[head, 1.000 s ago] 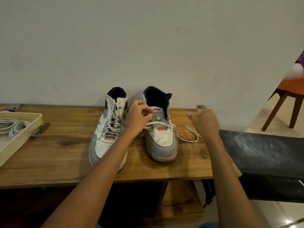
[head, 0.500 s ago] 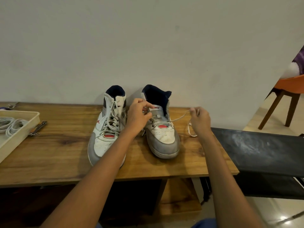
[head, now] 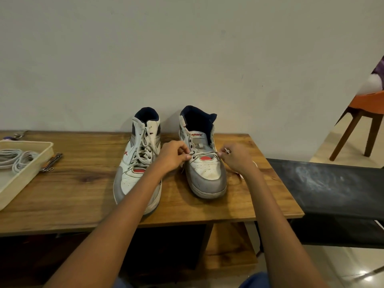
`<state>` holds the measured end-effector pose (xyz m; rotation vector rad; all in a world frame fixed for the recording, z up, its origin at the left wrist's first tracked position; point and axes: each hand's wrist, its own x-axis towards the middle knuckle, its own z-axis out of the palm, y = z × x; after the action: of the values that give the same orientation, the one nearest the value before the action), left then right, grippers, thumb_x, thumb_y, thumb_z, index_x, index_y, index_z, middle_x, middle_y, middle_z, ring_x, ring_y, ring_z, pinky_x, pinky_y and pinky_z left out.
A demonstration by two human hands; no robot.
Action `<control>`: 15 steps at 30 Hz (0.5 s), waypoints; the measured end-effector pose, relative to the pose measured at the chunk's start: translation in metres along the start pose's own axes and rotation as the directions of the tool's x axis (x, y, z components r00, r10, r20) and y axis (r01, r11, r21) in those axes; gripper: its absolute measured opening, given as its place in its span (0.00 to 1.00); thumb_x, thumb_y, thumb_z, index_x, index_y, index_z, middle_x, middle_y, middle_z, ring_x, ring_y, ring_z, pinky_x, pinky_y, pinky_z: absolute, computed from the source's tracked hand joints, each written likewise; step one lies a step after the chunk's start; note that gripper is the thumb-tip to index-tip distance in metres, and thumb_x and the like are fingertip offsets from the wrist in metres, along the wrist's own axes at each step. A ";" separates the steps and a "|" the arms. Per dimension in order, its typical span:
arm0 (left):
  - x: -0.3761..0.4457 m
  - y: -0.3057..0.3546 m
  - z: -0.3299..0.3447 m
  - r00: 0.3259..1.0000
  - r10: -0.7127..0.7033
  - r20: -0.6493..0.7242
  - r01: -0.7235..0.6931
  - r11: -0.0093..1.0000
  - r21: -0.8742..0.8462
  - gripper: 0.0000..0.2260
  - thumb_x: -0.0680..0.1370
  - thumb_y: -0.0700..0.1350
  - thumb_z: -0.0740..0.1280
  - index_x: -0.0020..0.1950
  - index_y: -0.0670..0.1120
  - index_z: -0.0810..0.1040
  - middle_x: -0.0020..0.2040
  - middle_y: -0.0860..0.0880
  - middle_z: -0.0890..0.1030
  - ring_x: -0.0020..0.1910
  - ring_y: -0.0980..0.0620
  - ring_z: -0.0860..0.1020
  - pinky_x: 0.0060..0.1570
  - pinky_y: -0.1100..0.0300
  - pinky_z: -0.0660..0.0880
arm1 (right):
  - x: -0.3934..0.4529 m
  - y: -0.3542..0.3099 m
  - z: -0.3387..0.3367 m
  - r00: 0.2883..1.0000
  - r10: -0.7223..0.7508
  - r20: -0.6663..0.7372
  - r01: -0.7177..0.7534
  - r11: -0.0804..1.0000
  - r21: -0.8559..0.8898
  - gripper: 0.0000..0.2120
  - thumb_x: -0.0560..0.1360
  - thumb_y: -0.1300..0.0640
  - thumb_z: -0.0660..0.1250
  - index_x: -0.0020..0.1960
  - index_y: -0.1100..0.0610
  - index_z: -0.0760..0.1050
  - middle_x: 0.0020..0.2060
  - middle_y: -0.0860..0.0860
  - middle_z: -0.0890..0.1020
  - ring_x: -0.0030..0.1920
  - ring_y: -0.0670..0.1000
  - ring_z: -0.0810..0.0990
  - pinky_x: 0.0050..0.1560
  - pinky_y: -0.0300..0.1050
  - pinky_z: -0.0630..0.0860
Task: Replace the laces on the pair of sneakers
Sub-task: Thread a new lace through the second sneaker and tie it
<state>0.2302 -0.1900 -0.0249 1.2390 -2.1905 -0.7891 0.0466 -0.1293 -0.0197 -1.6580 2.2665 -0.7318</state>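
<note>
— Where are your hands?
— Your left hand (head: pixel 173 155) pinches the lace (head: pixel 204 153) at the right sneaker (head: pixel 204 165)'s lowest eyelets; your right hand (head: pixel 238 157) has its fingers curled round the lace's other end.
— And the sneakers?
— Both stand on the counter (head: pixel 83 183) side by side, the left sneaker (head: pixel 138 163) fully laced. Spare laces (head: pixel 17 160) lie in the tray (head: pixel 25 177).

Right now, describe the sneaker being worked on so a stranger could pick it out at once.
On the wooden table against the pale wall, two white and grey sneakers stand side by side. It is the right-hand sneaker, with the left hand and right hand at its lowest eyelets. Unlike the fully laced sneaker beside it, only one lace crosses its front and its upper eyelets are bare.
</note>
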 end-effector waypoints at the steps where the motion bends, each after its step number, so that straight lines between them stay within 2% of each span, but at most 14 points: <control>1: 0.000 0.002 0.000 1.000 -0.009 -0.029 0.011 0.998 0.063 0.02 0.74 0.39 0.69 0.46 0.44 0.79 0.40 0.50 0.78 0.40 0.54 0.75 0.46 0.60 0.74 | -0.001 0.001 -0.001 1.000 -0.002 -0.019 0.002 1.000 0.002 0.09 0.79 0.56 0.63 0.53 0.60 0.78 0.51 0.56 0.80 0.48 0.51 0.75 0.46 0.43 0.69; 5: 0.001 0.010 0.005 0.988 -0.041 -0.151 0.074 0.973 0.217 0.03 0.75 0.40 0.69 0.45 0.44 0.83 0.42 0.48 0.82 0.39 0.54 0.77 0.48 0.59 0.76 | -0.002 0.008 -0.007 0.991 0.036 -0.126 -0.034 0.999 0.020 0.09 0.79 0.58 0.63 0.53 0.60 0.79 0.49 0.57 0.81 0.43 0.50 0.73 0.43 0.42 0.68; 9: 0.004 0.013 0.005 0.985 -0.136 -0.109 0.159 0.958 0.237 0.06 0.76 0.43 0.68 0.47 0.43 0.83 0.46 0.47 0.83 0.45 0.50 0.79 0.50 0.59 0.74 | -0.003 0.010 -0.007 0.993 0.037 -0.116 -0.041 0.999 -0.036 0.08 0.78 0.57 0.64 0.53 0.60 0.79 0.49 0.57 0.81 0.41 0.51 0.74 0.41 0.42 0.67; 12: 0.004 0.014 0.002 0.988 -0.149 -0.047 0.156 0.954 0.258 0.07 0.77 0.42 0.67 0.49 0.42 0.83 0.46 0.46 0.82 0.47 0.49 0.80 0.50 0.59 0.73 | -0.003 0.010 -0.012 0.997 0.044 -0.062 -0.047 0.998 -0.045 0.08 0.77 0.57 0.65 0.54 0.59 0.78 0.54 0.57 0.80 0.49 0.52 0.75 0.47 0.43 0.71; 13: 0.003 0.014 0.000 0.988 -0.150 -0.023 0.151 0.956 0.251 0.06 0.76 0.42 0.67 0.49 0.41 0.82 0.45 0.46 0.82 0.46 0.49 0.80 0.48 0.60 0.73 | -0.002 0.011 -0.016 0.997 0.064 -0.031 -0.067 0.992 -0.108 0.10 0.77 0.57 0.65 0.56 0.59 0.77 0.57 0.57 0.78 0.55 0.54 0.74 0.54 0.45 0.70; 15: 0.002 0.014 -0.006 0.989 -0.147 -0.012 0.147 0.967 0.209 0.05 0.76 0.40 0.68 0.50 0.42 0.82 0.49 0.46 0.82 0.47 0.51 0.79 0.50 0.60 0.73 | -0.001 0.017 -0.028 0.987 0.159 0.010 -0.150 0.947 -0.286 0.16 0.78 0.58 0.61 0.64 0.60 0.72 0.64 0.60 0.72 0.65 0.59 0.67 0.64 0.49 0.63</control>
<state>0.2250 -0.1874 -0.0102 1.5189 -2.2509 -0.6286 0.0196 -0.1177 -0.0055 -1.5656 2.5391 -0.3521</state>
